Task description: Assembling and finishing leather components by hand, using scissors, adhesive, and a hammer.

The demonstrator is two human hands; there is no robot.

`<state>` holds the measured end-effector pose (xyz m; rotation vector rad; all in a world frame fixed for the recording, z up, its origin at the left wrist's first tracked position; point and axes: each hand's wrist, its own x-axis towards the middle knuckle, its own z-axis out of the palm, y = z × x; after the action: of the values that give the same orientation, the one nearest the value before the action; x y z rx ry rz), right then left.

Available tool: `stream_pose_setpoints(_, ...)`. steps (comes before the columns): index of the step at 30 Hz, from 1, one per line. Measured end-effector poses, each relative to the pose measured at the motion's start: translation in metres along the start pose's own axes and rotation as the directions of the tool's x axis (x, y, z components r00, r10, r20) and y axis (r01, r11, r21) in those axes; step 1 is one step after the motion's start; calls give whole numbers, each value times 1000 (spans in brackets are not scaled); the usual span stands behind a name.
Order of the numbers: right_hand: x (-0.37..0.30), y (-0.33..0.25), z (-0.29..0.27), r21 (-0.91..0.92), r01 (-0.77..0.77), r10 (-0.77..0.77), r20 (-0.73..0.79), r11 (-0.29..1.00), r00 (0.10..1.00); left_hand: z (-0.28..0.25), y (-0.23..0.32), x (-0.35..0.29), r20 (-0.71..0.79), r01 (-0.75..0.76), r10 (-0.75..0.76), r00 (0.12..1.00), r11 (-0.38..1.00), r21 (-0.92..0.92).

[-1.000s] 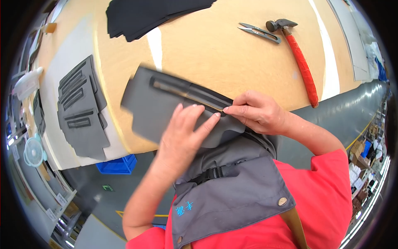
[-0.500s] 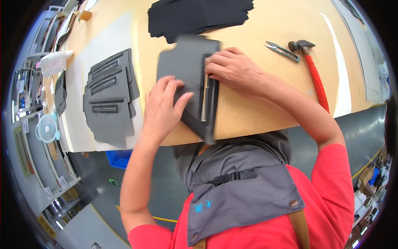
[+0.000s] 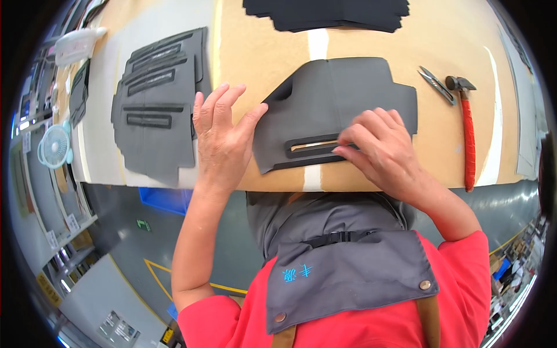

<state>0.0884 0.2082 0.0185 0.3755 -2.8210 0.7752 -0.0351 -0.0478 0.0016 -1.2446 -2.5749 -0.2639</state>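
A dark grey sheet panel (image 3: 354, 87) lies on the table in front of me, its left edge curled up slightly. Along its near side runs a long slot with a black border (image 3: 299, 147), and the tan table shows through it. My left hand (image 3: 223, 136) is beside the panel's left edge, fingers spread, with the thumb tip at that edge. Over the right end of the slot, my right hand (image 3: 380, 148) has its fingers curled together in a pinch. Its fingertips cover that end, so what they hold cannot be made out.
Several similar slotted grey panels (image 3: 154, 110) overlap on the left. A stack of black sheets (image 3: 331, 14) lies at the far side. To the right are thread snips (image 3: 438, 86) and a red-handled hammer (image 3: 468, 136). A small fan (image 3: 55, 146) stands at far left; a blue bin (image 3: 165, 199) is below the table edge.
The panel has turned, so its slot now runs left to right along the near side. My left hand has opened away from it; my right hand has moved nearer and right.
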Motion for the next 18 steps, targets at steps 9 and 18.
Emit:
stream_pose_setpoints(9, 28, -8, 42, 151, 96, -114, 115, 984, 987, -1, 14, -18, -27, 158, -156, 987, 987, 42)
stream_pose_setpoints(18, 38, -18, 48, 56, 55, -62, 134, 997, 989, -22, 23, -8, 431, 623, -452, 781, 519, -585)
